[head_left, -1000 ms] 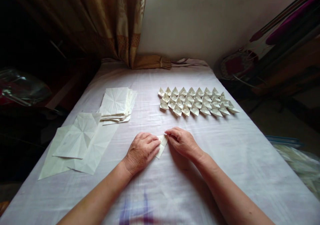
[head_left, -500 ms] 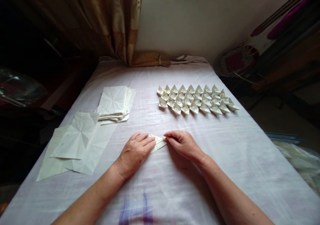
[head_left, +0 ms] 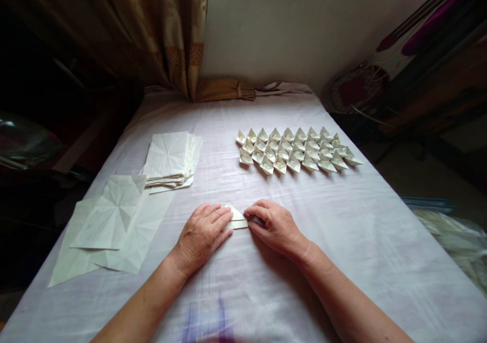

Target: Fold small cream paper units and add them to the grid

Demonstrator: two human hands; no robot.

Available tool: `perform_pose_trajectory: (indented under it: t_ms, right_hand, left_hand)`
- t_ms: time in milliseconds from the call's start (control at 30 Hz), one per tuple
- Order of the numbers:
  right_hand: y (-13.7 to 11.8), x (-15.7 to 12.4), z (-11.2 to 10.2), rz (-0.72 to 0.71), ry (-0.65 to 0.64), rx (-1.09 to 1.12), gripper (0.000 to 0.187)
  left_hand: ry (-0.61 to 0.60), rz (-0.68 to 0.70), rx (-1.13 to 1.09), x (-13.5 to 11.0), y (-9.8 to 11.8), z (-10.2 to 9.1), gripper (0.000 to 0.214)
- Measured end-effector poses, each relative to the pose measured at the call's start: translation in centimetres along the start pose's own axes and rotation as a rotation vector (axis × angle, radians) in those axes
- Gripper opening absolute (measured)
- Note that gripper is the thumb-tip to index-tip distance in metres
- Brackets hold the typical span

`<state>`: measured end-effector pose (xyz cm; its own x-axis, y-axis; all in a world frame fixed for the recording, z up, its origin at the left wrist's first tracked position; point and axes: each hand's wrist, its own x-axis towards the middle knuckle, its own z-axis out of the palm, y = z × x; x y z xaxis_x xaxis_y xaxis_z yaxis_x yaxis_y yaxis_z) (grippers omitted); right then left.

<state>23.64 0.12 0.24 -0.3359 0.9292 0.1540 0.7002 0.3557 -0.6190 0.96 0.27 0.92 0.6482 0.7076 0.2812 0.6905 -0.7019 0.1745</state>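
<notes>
A small folded paper (head_left: 238, 219) lies on the cloth between my hands. Its visible right part has a triangular top and a narrow strip along the lower edge. My left hand (head_left: 203, 234) rests flat across its left part, fingers stretched out, hiding that side. At the right corner, my right hand (head_left: 276, 226) is closed in a pinch, with thumb and fingertips on the paper. Beyond my right hand stand several folded paper boats (head_left: 292, 147) in close rows.
A stack of creased paper sheets (head_left: 167, 155) lies at the back left. Loose creased sheets (head_left: 110, 213) overlap nearer on the left. A pale cloth (head_left: 213, 125) covers the surface, with a gold curtain (head_left: 182, 38) hanging at its far edge. Plastic-wrapped items (head_left: 452, 236) sit past the right edge.
The folded paper has turned a little, its lower edge now nearly level with a strip along it. My right hand has shifted slightly left at its corner; my left hand stays on the paper.
</notes>
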Motion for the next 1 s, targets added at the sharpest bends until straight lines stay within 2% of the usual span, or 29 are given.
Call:
perform_pose_trajectory:
  t_ms: [133, 300, 500, 667, 833, 1000]
  right_hand:
    - [0.1, 0.0, 0.1, -0.008, -0.014, -0.020, 0.020]
    - [0.3, 0.0, 0.2, -0.064, -0.009, -0.032, 0.017]
    - [0.2, -0.1, 0.9, -0.110, 0.039, -0.026, 0.013]
    - [0.5, -0.3, 1.4, -0.213, 0.094, -0.076, 0.015]
    - [0.4, -0.6, 1.3, -0.316, 0.049, -0.177, 0.017]
    - [-0.3, -0.4, 1.2, -0.344, 0.045, -0.241, 0.016]
  left_hand:
    - [0.033, 0.011, 0.012, 0.1, 0.0, 0.3, 0.025]
    - [0.011, -0.004, -0.024, -0.1, 0.0, 0.2, 0.029]
    - [0.031, -0.047, -0.012, -0.1, 0.5, 0.5, 0.031]
    - [0.062, -0.066, 0.014, 0.0, 0.8, 1.0, 0.028]
    - [0.073, -0.066, 0.041, 0.0, 0.7, 1.3, 0.024]
    - [0.077, -0.058, 0.029, 0.0, 0.7, 1.1, 0.023]
